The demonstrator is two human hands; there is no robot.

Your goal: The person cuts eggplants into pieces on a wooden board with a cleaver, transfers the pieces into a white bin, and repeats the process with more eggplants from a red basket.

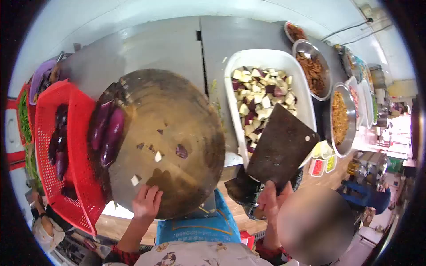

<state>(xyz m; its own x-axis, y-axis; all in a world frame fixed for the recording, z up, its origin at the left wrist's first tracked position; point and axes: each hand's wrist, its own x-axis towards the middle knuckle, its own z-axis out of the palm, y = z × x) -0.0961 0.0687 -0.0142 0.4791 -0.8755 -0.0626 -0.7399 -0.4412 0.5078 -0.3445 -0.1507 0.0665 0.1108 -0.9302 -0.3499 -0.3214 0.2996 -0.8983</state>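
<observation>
A round wooden chopping block bears a few small eggplant scraps. At its near edge rests my left hand, fingers loosely bent and holding nothing that I can see. Wrapped round the handle of a dark, broad cleaver is my right hand. The blade is tilted over the near end of a white tub of eggplant chunks. Two whole eggplants lie at the block's left edge.
Left of the block stands a red perforated basket with more eggplants. Metal bowls of food line the right side. Below the block hangs a blue bag. A person in blue is farther right; another person is lower left.
</observation>
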